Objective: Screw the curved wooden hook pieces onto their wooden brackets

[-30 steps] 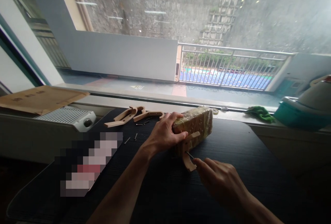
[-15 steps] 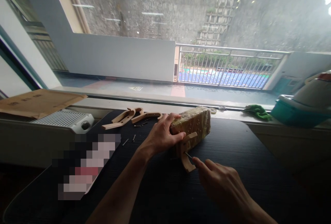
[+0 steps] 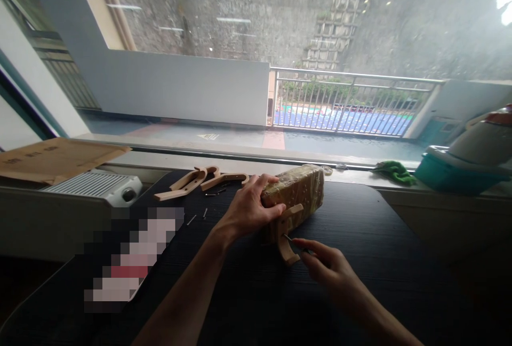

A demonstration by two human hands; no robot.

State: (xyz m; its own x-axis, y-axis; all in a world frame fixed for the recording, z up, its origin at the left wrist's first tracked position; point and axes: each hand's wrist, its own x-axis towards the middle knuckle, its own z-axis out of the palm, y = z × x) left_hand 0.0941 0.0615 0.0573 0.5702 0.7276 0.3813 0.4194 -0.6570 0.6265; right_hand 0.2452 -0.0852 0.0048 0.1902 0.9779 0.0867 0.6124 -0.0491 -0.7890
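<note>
A block wrapped in shiny brown tape (image 3: 302, 191) lies on the black table, and my left hand (image 3: 254, 202) is clamped over its near left end. Against the block's near face stands a curved wooden hook (image 3: 285, 247), with my left thumb close to its upper part. My right hand (image 3: 330, 263) grips a screwdriver (image 3: 289, 239), whose thin metal shaft meets the hook at about mid-height. The index finger stretches along the tool, and most of the handle is hidden in the hand. Whether the tip sits in a screw is too small to tell.
More wooden hooks (image 3: 188, 185) lie at the table's back left, with several loose screws (image 3: 192, 220) near them. A blurred-out flat item (image 3: 132, 255) is at the left. Behind, the window sill holds a green cloth (image 3: 396, 171) and a teal container (image 3: 452, 173).
The fingers of my right hand have shifted on the screwdriver, with the index finger now straighter along it. My left hand, the block and the hook keep their places; the view has drifted slightly.
</note>
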